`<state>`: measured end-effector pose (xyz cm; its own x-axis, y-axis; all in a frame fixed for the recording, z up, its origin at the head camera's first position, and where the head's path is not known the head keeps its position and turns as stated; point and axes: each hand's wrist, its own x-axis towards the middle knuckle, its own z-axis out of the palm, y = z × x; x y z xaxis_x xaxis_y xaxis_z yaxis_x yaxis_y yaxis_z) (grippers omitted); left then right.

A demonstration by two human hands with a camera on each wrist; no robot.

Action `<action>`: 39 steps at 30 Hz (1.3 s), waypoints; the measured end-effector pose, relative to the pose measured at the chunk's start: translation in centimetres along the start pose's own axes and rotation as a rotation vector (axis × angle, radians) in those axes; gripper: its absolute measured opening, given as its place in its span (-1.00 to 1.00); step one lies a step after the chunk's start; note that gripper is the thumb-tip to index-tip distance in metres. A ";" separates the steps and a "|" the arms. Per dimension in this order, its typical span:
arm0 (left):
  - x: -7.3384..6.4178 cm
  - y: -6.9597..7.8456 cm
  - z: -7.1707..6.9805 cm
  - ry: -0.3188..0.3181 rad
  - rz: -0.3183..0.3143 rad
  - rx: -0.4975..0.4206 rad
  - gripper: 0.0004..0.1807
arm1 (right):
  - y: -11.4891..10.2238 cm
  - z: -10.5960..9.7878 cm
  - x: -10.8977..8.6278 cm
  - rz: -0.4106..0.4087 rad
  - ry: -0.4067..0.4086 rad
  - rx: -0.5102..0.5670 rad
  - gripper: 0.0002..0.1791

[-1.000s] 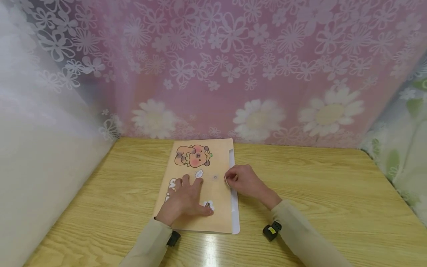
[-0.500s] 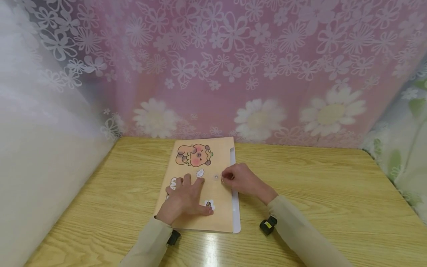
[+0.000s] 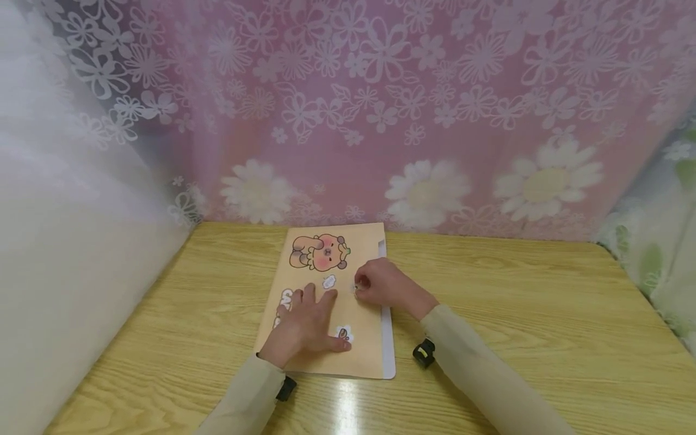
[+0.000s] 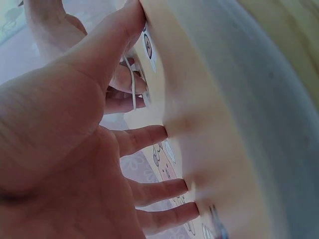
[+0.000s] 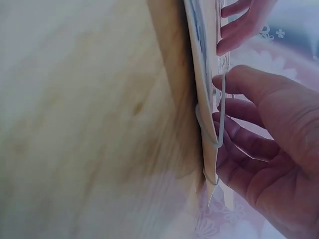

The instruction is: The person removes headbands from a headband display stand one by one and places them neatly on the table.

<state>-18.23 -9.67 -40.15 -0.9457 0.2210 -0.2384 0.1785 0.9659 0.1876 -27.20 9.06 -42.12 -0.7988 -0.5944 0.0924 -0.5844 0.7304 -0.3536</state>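
A peach-coloured file folder lies on the table with a cartoon bear print on its cover. My left hand rests on the cover with spread fingers, the fingertips and thumb touching it. Over the folder's right edge, my right hand pinches a thin white cord. In the right wrist view that cord loops round the folder's edge. Beside the right fingertips is a small round button, mostly covered by them. The left wrist view shows the cord by the right fingers.
The wood-grain table extends to both sides of the folder. A pink floral curtain hangs along its back edge, and a white sheet stands at the left. Each wrist carries a small black camera.
My right hand has moved left and slightly away from me, from the folder's edge to the button, bringing the cord along. The left hand keeps its place on the cover.
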 end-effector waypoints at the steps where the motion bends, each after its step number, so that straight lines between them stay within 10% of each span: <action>1: 0.0 0.0 0.1 -0.001 0.001 0.000 0.13 | 0.0 0.0 0.1 -0.006 -0.005 0.001 -0.92; 27: -0.3 0.1 -0.1 -0.009 0.001 0.004 0.12 | -0.4 0.5 0.5 -0.062 0.004 -0.004 -0.89; 39: -0.3 -0.1 0.1 -0.002 0.021 0.010 0.12 | 0.0 -0.2 -1.6 0.096 -0.036 0.092 -0.75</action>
<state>-17.91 -9.84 -40.17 -0.9413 0.2410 -0.2364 0.2004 0.9624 0.1832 -25.92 10.08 -42.11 -0.8438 -0.5362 0.0215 -0.4887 0.7514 -0.4433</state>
